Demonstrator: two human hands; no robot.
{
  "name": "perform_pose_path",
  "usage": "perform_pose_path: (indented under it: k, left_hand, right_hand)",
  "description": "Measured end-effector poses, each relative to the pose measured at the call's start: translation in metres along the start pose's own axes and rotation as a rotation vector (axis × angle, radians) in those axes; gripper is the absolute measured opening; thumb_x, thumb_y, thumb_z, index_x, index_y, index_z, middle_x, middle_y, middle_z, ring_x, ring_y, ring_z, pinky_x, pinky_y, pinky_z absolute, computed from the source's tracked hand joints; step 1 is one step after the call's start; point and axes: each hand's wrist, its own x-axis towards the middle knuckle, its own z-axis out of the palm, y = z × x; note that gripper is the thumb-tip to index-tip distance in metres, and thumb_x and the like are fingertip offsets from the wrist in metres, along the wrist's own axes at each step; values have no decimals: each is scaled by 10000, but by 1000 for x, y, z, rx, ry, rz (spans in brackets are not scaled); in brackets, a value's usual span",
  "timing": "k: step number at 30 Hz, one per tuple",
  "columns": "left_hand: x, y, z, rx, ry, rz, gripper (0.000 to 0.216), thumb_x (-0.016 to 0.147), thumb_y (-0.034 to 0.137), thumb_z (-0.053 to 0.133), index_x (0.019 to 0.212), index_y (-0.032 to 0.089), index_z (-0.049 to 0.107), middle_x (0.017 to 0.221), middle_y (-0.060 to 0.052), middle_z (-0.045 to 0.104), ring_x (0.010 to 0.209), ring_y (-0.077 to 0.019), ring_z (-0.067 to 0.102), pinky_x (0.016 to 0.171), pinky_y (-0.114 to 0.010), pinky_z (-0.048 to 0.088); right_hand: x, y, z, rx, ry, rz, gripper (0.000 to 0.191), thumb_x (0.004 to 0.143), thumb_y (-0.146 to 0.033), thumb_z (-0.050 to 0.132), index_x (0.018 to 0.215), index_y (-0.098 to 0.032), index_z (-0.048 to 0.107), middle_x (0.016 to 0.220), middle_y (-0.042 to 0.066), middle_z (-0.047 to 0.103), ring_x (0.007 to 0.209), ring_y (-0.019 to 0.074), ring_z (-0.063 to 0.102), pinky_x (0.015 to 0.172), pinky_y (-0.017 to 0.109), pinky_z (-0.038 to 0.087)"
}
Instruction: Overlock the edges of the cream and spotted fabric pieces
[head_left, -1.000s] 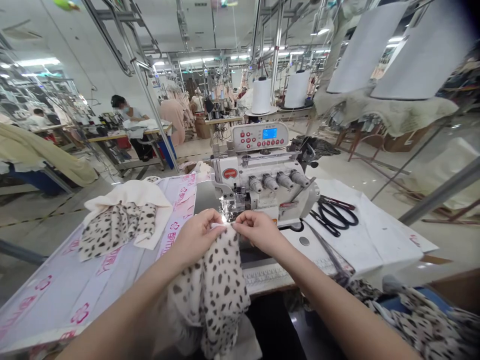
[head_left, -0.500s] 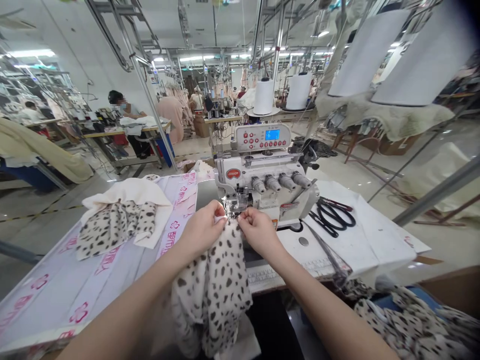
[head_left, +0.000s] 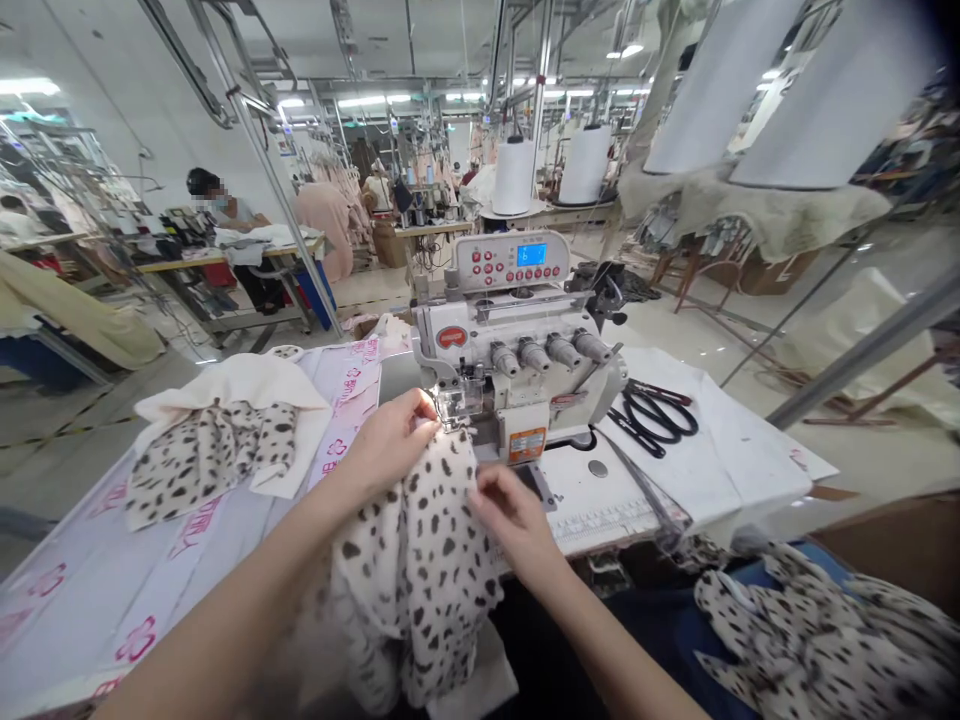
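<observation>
A white overlock sewing machine (head_left: 517,330) stands in front of me, its display lit. White fabric with dark spots (head_left: 442,560) hangs from the presser foot down over the table's front edge. My left hand (head_left: 401,435) pinches the fabric's upper edge, just left of the needle area. Lower down, my right hand (head_left: 514,510) has its fingers curled at the fabric's right edge; the thumb and fingertips appear closed on that edge. A pale piece of cloth (head_left: 480,670) shows beneath the spotted fabric.
A spotted and cream garment piece (head_left: 217,440) lies on the left of the table. Black-handled scissors (head_left: 652,415) rest at the right. More spotted fabric (head_left: 817,620) is heaped at lower right. Large white thread cones (head_left: 810,110) stand at upper right. A co-worker (head_left: 225,210) sits farther back.
My right hand has moved down and away from the needle area along the fabric's right edge. My left hand stays near the presser foot. The whole view has shifted slightly.
</observation>
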Motion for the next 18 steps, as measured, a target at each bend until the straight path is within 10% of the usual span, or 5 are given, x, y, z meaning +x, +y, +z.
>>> perform_pose_path:
  k: [7, 18]
  left_hand:
    - [-34, 3, 7, 73, 114, 325, 255, 865, 288, 380, 952, 201, 603, 1011, -65, 519, 955, -180, 492, 827, -296, 411]
    - [-24, -2, -5, -53, -57, 240, 183, 854, 281, 389, 847, 206, 556, 966, -27, 556, 891, -163, 515, 767, -268, 412]
  right_hand:
    - [-38, 3, -1, -16, -127, 74, 382, 783, -317, 540, 522, -175, 300, 631, -32, 335, 604, 101, 368, 564, 220, 310]
    - [-52, -7, -11, 371, -275, 353, 425, 691, -484, 631, 522, -165, 407, 570, -38, 373, 556, 95, 376, 532, 216, 332]
